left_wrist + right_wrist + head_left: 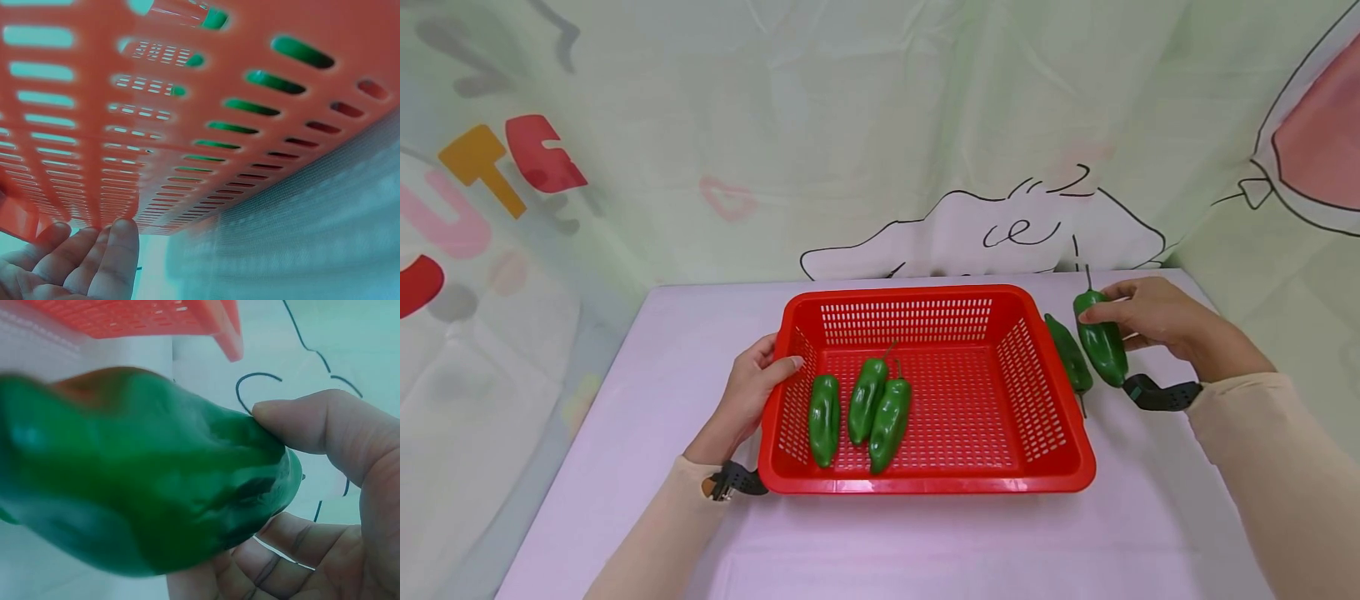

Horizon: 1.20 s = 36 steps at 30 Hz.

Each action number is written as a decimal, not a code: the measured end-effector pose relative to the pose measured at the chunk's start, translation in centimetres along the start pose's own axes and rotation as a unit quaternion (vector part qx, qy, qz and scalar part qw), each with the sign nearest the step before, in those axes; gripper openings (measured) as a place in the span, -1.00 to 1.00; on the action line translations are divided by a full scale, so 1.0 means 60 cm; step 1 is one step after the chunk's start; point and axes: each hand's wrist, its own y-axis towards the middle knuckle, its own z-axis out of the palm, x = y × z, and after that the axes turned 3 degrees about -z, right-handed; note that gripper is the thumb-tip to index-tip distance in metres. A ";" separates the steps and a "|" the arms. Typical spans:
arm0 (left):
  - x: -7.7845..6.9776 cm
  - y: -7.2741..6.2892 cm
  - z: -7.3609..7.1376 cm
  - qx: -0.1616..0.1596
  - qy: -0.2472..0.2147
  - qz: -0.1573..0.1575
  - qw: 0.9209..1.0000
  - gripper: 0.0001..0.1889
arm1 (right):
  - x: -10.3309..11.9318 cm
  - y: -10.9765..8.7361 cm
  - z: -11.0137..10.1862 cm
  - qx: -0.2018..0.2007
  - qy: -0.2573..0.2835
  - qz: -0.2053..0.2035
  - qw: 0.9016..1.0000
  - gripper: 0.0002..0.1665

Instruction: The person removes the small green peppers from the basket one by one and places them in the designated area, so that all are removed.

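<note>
A red plastic basket (925,482) with slotted walls sits mid-table. Inside it, toward the left, lie three green peppers (890,423). My left hand (751,390) grips the basket's left rim, thumb over the edge; in the left wrist view its fingers (119,256) press against the slotted outer wall. To the right of the basket my right hand (1157,321) holds another green pepper (1102,337) between thumb and fingers, stem pointing up. The right wrist view shows this pepper (150,475) close up. One more green pepper (1069,354) lies against the basket's right outer side, partly hidden by the rim.
A pale lilac cloth covers the table (970,550). Behind it hangs a light green printed curtain (865,150), which also continues down both sides. Black wrist straps (1161,393) sit at both cuffs.
</note>
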 end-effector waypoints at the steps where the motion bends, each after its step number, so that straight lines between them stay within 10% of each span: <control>1: 0.000 0.000 0.000 0.001 -0.002 0.000 1.000 -0.43 | -0.002 0.001 0.000 -0.002 -0.002 0.003 1.000 -0.19; 36: -0.001 0.001 0.001 0.001 0.004 0.002 1.000 -0.44 | -0.082 0.040 0.015 0.017 0.005 0.077 0.997 -0.05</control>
